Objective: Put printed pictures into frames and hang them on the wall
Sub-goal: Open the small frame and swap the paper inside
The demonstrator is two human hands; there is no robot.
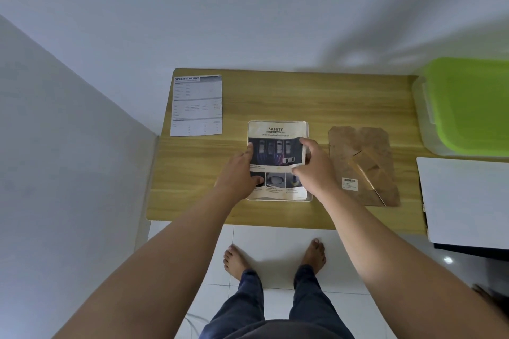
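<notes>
White wall [248, 8] behind, wooden desk [275, 96] pushed against it, white tiled floor [275, 242] below with the person's bare feet on it. Far right on the desk – clear storage bin with a green lid [468, 104]; in front of it a white board [465, 201] overhanging the desk edge. Brown frame backing board [363, 165] with a barcode sticker lies flat just right of centre, stand side up. Back left corner of the desk: a printed sheet headed "SPECIFICATION" [197, 106], flat, well apart from the hands.

Centre of the desk: a clear frame [278, 198] with rounded corners, lying flat, and on top of it the printed picture headed "SAFETY" [278, 132]. The picture sits inside the frame outline, slightly crumpled along its right edge.

Left hand [239, 173] rests on the picture's left edge – fingers loosely spread, forefinger along the edge, thumb pressed onto the lower left of the print. Not clamped, just pressing down. Right hand [314, 165] is at the picture's right edge, thumb on the print's face, fingers curled around the edge; whether they pinch the paper or only the frame edge cannot be told.
</notes>
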